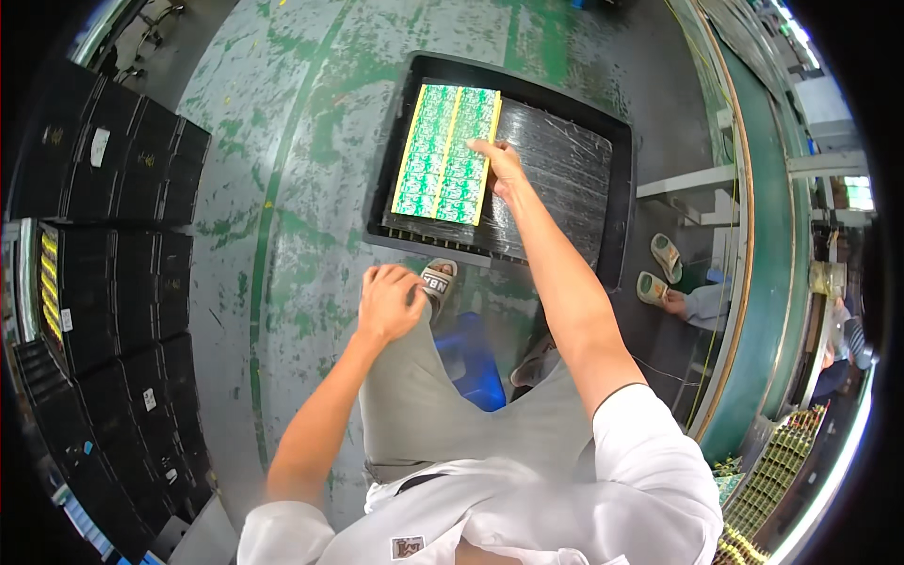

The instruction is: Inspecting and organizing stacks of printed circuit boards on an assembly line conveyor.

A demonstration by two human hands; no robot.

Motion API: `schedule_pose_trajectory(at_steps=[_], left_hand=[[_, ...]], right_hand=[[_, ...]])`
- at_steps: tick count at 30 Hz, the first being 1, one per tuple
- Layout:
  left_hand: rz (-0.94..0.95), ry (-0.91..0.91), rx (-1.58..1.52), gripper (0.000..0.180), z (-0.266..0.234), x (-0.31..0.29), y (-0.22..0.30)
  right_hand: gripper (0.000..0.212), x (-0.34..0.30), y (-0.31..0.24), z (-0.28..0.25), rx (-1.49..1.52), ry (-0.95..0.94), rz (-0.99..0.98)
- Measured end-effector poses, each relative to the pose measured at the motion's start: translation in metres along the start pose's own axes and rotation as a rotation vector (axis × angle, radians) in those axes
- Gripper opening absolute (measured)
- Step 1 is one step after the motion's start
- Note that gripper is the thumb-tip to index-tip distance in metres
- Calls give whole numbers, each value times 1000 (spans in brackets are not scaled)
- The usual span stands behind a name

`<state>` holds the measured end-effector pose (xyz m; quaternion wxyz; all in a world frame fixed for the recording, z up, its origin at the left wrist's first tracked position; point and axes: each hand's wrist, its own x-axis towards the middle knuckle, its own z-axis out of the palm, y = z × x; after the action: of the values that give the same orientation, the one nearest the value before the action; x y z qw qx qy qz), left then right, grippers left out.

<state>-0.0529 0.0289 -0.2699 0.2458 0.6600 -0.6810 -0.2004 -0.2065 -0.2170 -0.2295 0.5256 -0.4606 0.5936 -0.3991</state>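
A stack of green circuit boards (445, 153) lies in the left part of a black tray (565, 165) on the floor. My right hand (502, 168) reaches down to the stack's right edge, fingertips touching the top board. My left hand (388, 302) rests curled on my left knee, holding nothing. I am bent forward over the tray, and my sandalled foot (439, 281) stands just below the tray's near edge.
Stacks of black trays (122, 245) line the left side. A blue stool (476, 363) is under my legs. At the right runs a green conveyor (767, 254), beside another person's feet in sandals (659, 273). More circuit boards (767, 480) stand at lower right.
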Motion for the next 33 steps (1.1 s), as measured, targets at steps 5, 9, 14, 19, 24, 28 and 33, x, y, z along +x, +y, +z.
schedule_pose_trajectory(at_steps=[5,9,14,19,24,28,33], left_hand=[[5,68,-37,10,-6,1,-13],[0,70,-47,10,-6,5,-13],[10,92,-16,9,-3,8,-7],[8,116,-7,9,-2,9,-6],[-2,85,5,9,1,7,-4],[6,85,-20,9,6,13,5],[1,111,-8,9,4,10,7]], right_hand=[[43,12,30,29,-222,-60,57],[45,25,59,42,-389,-66,140],[43,25,64,43,-424,-88,134],[32,20,74,45,-506,161,-85],[17,21,59,61,-187,251,-173],[10,34,67,38,336,80,-96],[15,24,83,-56,540,161,-4]])
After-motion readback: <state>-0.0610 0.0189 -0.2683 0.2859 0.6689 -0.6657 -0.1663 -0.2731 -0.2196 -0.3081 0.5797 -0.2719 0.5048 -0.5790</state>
